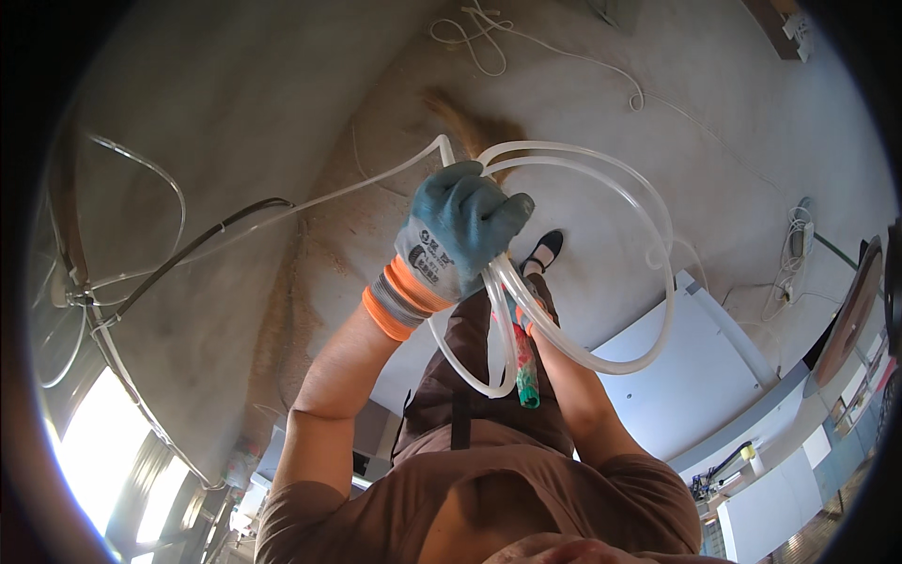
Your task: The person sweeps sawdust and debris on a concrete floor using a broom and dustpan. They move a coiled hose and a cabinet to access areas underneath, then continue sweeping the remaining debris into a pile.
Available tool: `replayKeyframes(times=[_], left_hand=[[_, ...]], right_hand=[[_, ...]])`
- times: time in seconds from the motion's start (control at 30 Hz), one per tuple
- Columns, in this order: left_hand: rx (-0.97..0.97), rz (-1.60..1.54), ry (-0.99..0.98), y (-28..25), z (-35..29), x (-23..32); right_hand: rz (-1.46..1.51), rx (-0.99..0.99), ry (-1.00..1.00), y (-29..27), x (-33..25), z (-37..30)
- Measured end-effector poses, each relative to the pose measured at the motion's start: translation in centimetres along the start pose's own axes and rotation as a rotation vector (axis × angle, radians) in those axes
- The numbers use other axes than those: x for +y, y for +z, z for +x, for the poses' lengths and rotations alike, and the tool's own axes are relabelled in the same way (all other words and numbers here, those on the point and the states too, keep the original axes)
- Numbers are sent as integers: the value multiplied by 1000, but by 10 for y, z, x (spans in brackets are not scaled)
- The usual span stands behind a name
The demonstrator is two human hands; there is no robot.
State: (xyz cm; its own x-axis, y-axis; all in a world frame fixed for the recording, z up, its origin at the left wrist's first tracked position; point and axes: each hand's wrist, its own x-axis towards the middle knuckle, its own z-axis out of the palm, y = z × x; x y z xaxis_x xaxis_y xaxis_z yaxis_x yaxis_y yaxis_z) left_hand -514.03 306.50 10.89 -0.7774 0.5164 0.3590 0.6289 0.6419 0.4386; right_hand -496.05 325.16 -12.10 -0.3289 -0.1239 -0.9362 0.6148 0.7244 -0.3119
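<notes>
My left hand (460, 226), in a blue-grey coated glove with an orange and grey cuff, is closed around a looped clear plastic hose (662, 282). The loops hang to the right of the fist and below it, and one length runs off to the left. Lower down, behind the loops, my gloved right hand (522, 310) shows only in part. It is closed around a handle with a red and green end (527, 381). Past my left fist, a blurred straw-coloured broom head (470, 122) appears on the floor, roughly in line with that handle.
On the left, a dark pipe (197, 246) and hose lengths meet near the windows (103, 442). Thin white cable (498, 28) trails over the floor at the top. A pale panel (686, 348) stands right of my legs, with a power strip (800, 230) beyond. Brown debris lies along the wall.
</notes>
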Motion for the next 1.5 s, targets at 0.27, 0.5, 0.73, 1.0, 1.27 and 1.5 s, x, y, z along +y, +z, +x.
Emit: replayKeyframes(times=[0.27, 0.5, 0.73, 1.0, 1.27, 1.5], left_hand=[[-4, -5, -26, -25, -16, -5], [47, 21, -35, -33, -30, -37], [44, -29, -79, -24, -54, -55], [-16, 7, -100, -33, -74, -39], [75, 34, -85, -24, -95, -16], [17, -18, -43, -26, -104, -4]], right_hand=[[-3, 169, 2, -19, 0, 1], [94, 298, 7, -13, -14, 113], [-119, 85, -138, 104, -88, 141], [-255, -176, -247, 173, -126, 78], [-246, -144, -181, 119, -77, -33], [-75, 185, -18, 36, -20, 12]])
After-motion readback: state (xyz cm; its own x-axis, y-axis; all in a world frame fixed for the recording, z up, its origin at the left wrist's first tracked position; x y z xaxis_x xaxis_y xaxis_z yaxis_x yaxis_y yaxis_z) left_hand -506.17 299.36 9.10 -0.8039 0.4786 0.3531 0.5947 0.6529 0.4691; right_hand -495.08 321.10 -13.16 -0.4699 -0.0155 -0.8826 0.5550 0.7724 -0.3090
